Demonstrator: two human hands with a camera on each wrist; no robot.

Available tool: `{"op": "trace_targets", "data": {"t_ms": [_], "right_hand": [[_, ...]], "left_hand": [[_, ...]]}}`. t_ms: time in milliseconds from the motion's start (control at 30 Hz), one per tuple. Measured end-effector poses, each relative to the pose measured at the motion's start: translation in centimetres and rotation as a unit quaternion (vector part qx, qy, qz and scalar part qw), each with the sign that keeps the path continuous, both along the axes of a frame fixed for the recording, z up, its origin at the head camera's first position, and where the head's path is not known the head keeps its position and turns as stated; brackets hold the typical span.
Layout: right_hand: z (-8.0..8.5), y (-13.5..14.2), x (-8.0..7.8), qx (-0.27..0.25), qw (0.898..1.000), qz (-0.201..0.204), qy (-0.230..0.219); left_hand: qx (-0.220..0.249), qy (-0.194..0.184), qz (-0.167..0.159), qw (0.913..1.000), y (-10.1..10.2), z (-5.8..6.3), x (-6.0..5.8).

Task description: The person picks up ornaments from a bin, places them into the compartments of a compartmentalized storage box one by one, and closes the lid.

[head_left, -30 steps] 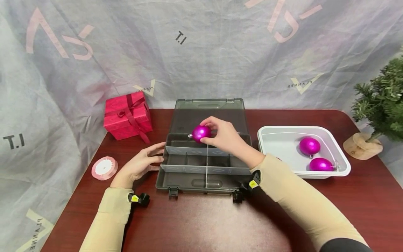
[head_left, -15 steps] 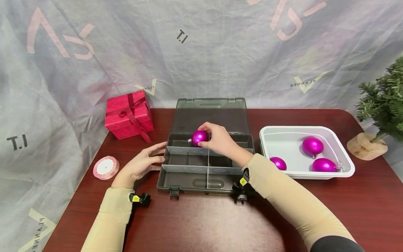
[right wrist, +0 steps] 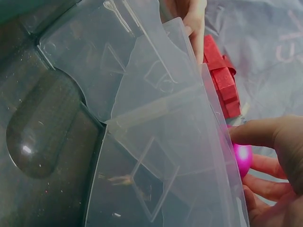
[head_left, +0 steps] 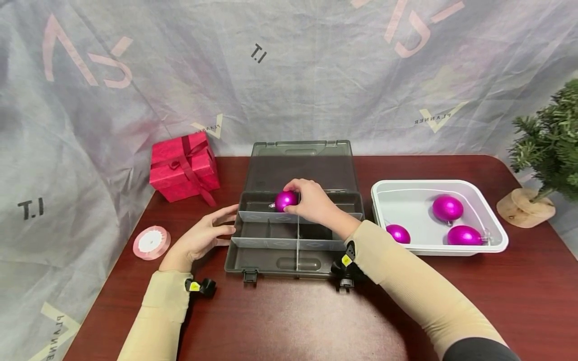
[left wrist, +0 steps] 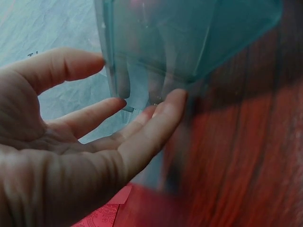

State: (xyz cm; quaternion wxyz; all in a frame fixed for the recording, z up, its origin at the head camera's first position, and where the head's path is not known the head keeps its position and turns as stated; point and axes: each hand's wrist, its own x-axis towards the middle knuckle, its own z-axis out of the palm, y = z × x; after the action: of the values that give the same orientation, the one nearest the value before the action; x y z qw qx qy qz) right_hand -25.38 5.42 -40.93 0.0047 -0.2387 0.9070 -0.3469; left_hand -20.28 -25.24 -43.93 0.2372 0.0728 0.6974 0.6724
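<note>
A shiny magenta bauble point(head_left: 285, 201) with a clear cap is pinched between the thumb and fingers of my right hand point(head_left: 311, 203). It sits low in the back left compartment of the grey divided organizer box point(head_left: 262, 255), its cap pointing left. In the right wrist view the bauble point(right wrist: 243, 158) shows beyond the clear dividers point(right wrist: 156, 175). My left hand point(head_left: 203, 235) has its fingers spread along the box's left side, fingertips right at the wall. The left wrist view shows that hand point(left wrist: 94, 118) with relaxed fingers by the translucent wall point(left wrist: 189, 38).
Right of the box stands a white tray point(head_left: 417, 188) holding three magenta baubles point(head_left: 448, 208). A red gift box point(head_left: 182, 168) and a pink ribbon spool point(head_left: 151, 242) lie on the left. A small artificial tree point(head_left: 553, 135) on a wooden base is at far right. The box's lid point(head_left: 300, 168) lies open behind.
My right hand has lowered the bauble from above the box down into the back left compartment. A third bauble in the tray has come into sight from behind the right arm. Left hand unchanged.
</note>
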Motion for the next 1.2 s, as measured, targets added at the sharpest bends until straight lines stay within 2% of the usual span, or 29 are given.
{"op": "trace_targets", "data": {"t_ms": [267,400,600,900,1200], "right_hand": [[0.3,0.4,0.2,0.0,1.0,0.0,-0.012],[0.7,0.8,0.4,-0.015,1.0,-0.003,-0.027],[2.4,2.0,1.6,-0.055,0.998,-0.003,-0.033],[5.7,5.5,4.2,-0.087,0.996,0.003,0.007],[7.3,10.6,6.5,-0.102,0.99,0.065,0.067]], "left_hand": [[-0.001,-0.001,-0.006,1.0,0.3,0.0,-0.1],[0.0,-0.001,-0.007,1.0,0.4,0.1,-0.1],[0.001,0.0,-0.007,1.0,0.5,0.1,0.0],[0.004,0.003,-0.001,1.0,0.2,0.0,0.0],[0.002,0.002,-0.003,1.0,0.1,-0.1,0.2]]}}
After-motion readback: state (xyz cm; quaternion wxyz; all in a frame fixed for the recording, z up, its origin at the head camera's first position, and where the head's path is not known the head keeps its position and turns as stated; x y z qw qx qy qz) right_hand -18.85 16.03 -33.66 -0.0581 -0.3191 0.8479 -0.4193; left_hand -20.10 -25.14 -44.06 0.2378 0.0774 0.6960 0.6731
